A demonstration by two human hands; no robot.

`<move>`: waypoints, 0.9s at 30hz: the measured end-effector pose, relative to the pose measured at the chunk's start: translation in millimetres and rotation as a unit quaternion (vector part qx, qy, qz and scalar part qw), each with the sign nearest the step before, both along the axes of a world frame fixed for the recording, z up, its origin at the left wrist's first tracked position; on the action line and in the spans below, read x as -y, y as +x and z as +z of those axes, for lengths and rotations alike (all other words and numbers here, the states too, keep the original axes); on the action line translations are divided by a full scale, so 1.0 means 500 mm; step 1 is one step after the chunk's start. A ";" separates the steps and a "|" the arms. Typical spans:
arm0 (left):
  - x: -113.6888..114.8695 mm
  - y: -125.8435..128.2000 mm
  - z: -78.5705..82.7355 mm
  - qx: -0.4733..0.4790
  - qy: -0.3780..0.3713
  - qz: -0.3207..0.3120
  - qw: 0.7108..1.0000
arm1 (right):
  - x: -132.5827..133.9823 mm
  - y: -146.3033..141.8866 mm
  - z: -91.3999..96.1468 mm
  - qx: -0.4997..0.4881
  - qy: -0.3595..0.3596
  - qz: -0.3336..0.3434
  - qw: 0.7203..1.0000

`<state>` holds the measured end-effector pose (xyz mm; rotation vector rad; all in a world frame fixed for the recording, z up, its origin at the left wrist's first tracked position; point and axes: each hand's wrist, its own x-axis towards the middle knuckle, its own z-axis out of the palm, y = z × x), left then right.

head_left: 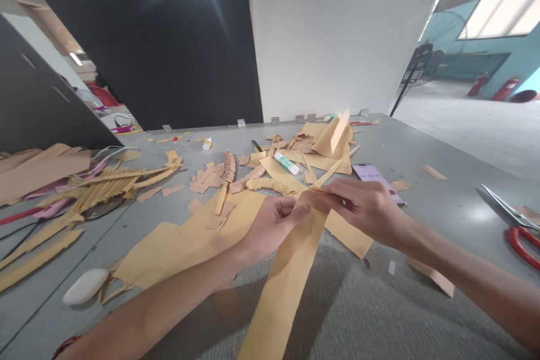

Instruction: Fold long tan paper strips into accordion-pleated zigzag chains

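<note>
A long tan kraft paper strip point(291, 275) runs from the bottom edge up between my hands. Its upper part is pinched by my left hand point(272, 219), thumb on top. My right hand point(365, 202) is closed around the strip's folded far end, just right of the left thumb; the fingers partly hide it. Beyond the hands, a narrow paper piece point(337, 166) points up and to the right. A pleated, curved paper piece point(272, 184) lies past my left hand, with a glue stick point(287, 163) behind it. A phone point(377, 181) rests just beyond my right hand.
Red-handled scissors point(523, 242) lie at the right edge. A white rounded case point(85, 287) sits near my left forearm. Paper sheets point(169, 247), scraps and a pleated paper construction point(105, 194) cover the left side. Black point(169, 50) and white panels point(329, 39) stand behind the table.
</note>
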<state>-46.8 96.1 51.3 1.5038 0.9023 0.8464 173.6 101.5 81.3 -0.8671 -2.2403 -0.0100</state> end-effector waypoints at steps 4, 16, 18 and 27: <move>0.001 -0.001 -0.004 0.009 0.003 0.012 1.000 | 0.006 0.000 -0.016 0.072 0.047 0.021 0.996; 0.001 0.003 -0.018 0.133 -0.079 0.015 0.988 | 0.024 -0.025 -0.023 0.193 0.237 0.046 0.951; -0.002 0.003 -0.020 0.157 -0.091 0.025 0.983 | 0.024 -0.026 -0.025 0.200 0.261 0.042 0.943; -0.002 0.001 -0.006 0.152 -0.085 0.032 0.984 | 0.023 -0.032 -0.036 0.281 0.335 0.043 0.898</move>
